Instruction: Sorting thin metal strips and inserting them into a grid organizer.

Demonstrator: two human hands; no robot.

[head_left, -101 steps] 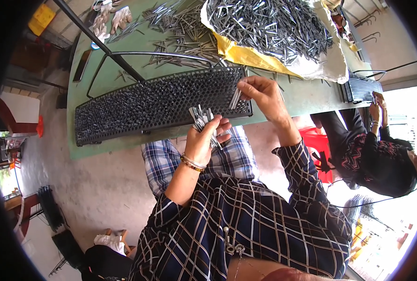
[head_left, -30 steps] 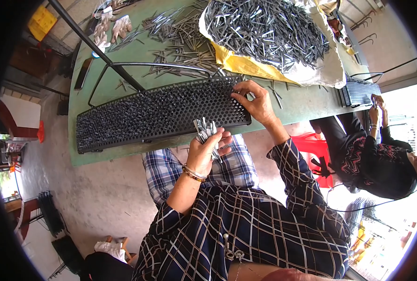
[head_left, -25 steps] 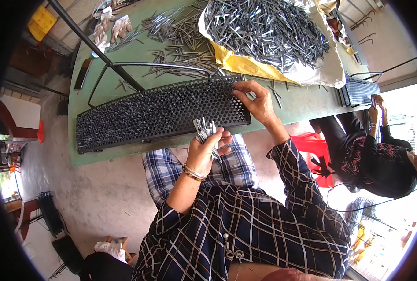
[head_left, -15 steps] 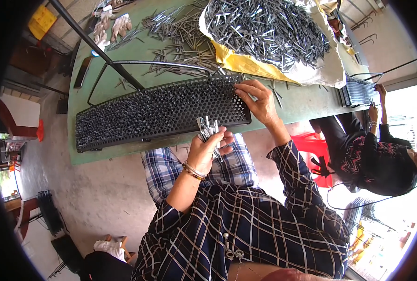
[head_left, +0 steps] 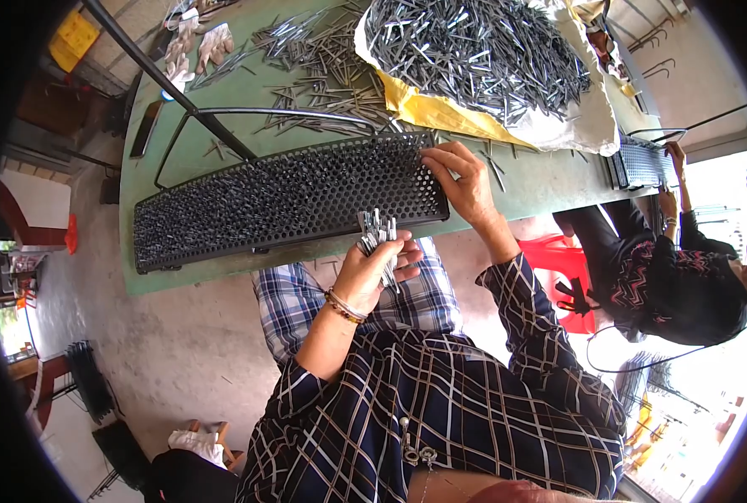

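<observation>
Pale gloves are lying at the far left of the green table, above a dark flat slab. A yellow sheet is showing beyond that corner. At right, a co-worker in black is facing the table near a red plastic seat. At lower left, white cloth is resting against a wooden stool.

A green desk carries everything here: a long black perforated rack runs leftward from the right grip; an open sack heaped with dark metal strips lies beyond that grip; loose strips and, farther left, soiled gloves; another perforated rack stands well to its right.
</observation>
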